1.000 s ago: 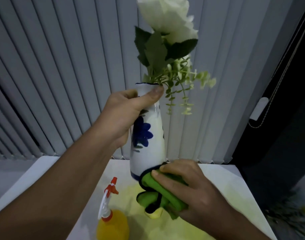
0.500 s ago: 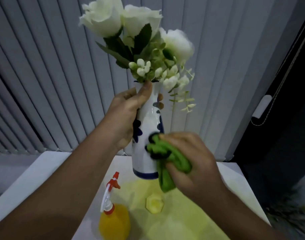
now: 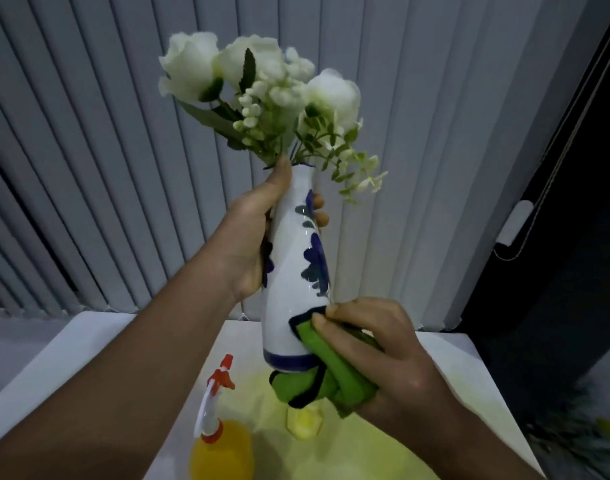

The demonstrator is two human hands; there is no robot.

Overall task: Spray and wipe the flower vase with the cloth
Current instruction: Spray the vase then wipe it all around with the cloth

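Note:
A tall white vase (image 3: 289,271) with blue flower patterns and a blue base band is held up above the table, tilted a little to the right. White artificial flowers (image 3: 262,91) with green leaves stick out of its neck. My left hand (image 3: 251,237) grips the vase around its upper body, thumb up at the neck. My right hand (image 3: 383,358) holds a folded green cloth (image 3: 327,372) with a dark edge, pressed against the lower right side of the vase near its base.
A yellow spray bottle (image 3: 217,434) with a red and white trigger head stands on the white table (image 3: 71,344) below the vase. A small yellow object (image 3: 303,424) sits beside it. Grey vertical blinds (image 3: 89,168) hang behind; a dark opening lies at right.
The cloth in my right hand slid from the vase's middle down to its base. The vase has turned in my left hand, showing a different blue flower.

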